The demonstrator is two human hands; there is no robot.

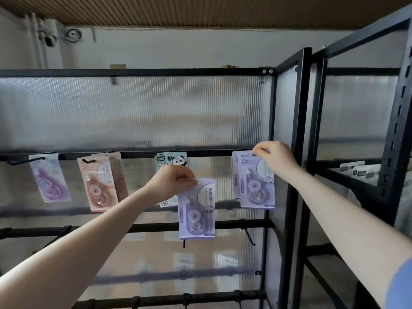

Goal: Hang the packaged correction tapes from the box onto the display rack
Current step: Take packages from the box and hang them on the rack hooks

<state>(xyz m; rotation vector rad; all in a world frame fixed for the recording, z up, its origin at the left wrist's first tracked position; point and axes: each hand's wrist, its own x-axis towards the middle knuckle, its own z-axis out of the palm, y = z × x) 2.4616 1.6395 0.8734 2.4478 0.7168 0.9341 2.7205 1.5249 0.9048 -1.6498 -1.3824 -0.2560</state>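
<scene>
left hand (171, 181) grips a lilac pack (197, 208) covering the panda pack (171, 161); right hand (275, 156) pinches the hung pack (256, 184)

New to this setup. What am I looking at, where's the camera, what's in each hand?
One picture, from a camera worn on a person's head, looking forward at their own bare arms; no robot. In front is a black display rack with ribbed translucent panels and hooks. The left hand pinches the top of a purple correction tape pack, held in front of the rack. The right hand pinches the top of a second purple pack at the top rail, by the hook. A lilac pack, a pink pack and a panda pack already hang there.
</scene>
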